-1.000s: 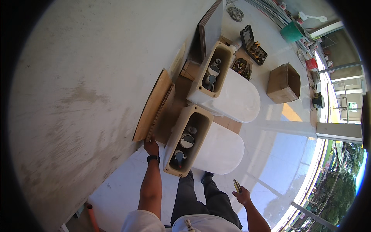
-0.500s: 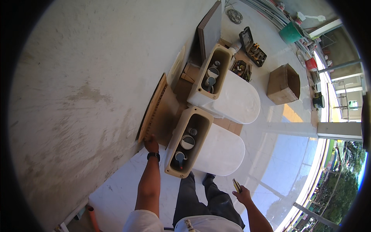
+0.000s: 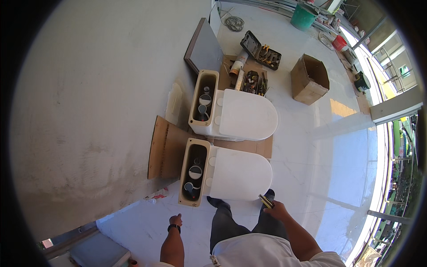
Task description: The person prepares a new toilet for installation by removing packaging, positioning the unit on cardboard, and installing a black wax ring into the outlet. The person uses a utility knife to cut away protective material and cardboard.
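My left hand point(image 3: 175, 219), with a dark watch at the wrist, hangs over the floor at the left. Its fingers are loosely curled with one stretched out, and no object shows in it. My right hand point(image 3: 276, 210) is closed around a short yellow-and-dark hand tool point(image 3: 266, 201), whose exact kind I cannot make out. The tool's tip is at the front edge of the nearer white toilet point(image 3: 242, 174). That toilet's lidless tank point(image 3: 183, 189) shows its inner fittings. A brown cardboard sheet point(image 3: 163, 149) leans against the wall beside the tank, apart from my left hand.
A second toilet point(image 3: 251, 113) with an uncovered tank stands just beyond. Farther off are an open tool case point(image 3: 269, 58), a tray of tools point(image 3: 254, 83), a cardboard box point(image 3: 307, 85) and a green bucket point(image 3: 304, 17). Grey panels point(image 3: 204, 46) lean on the wall.
My left hand has let go of the cardboard sheet and drawn back toward me. My right hand has moved closer to the nearer toilet with the tool. The whole view has shifted.
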### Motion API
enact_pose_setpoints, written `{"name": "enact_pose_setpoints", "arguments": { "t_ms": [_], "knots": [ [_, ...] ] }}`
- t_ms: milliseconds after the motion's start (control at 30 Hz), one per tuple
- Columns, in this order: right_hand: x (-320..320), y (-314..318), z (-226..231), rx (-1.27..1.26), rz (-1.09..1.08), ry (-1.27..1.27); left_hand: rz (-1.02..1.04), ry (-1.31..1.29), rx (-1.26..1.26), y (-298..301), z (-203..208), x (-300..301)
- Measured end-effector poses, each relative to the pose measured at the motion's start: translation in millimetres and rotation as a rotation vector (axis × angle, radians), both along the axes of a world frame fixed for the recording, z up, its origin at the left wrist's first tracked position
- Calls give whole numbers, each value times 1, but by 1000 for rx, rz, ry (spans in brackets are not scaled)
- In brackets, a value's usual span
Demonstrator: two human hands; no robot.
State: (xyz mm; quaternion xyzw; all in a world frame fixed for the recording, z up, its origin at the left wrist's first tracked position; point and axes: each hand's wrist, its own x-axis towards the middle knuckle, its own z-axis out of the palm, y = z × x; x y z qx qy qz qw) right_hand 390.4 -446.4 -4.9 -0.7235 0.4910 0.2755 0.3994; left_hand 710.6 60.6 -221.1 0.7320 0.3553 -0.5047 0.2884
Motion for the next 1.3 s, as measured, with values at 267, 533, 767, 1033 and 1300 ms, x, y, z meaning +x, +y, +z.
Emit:
{"name": "enact_pose_setpoints", "arguments": {
  "t_ms": [267, 533, 767, 1033, 1300],
  "knots": [
    [-140, -158, -50, 39, -269, -155, -125, -179, 51, -144, 131, -169],
    [-381, -403, -49, -39, -862, -19, -669, -962, -655, -574, 334, -205],
    [-471, -533, -19, -173, -786, 122, -700, -1368, -1236, -795, 496, -198],
    [-394, -622, -22, 3, -1115, -110, -1093, -1787, -2064, -1030, 611, -161],
    [-390, -736, -10, -91, -1600, -290, -914, -1623, -2422, -1282, 663, -201]
  ]
}}
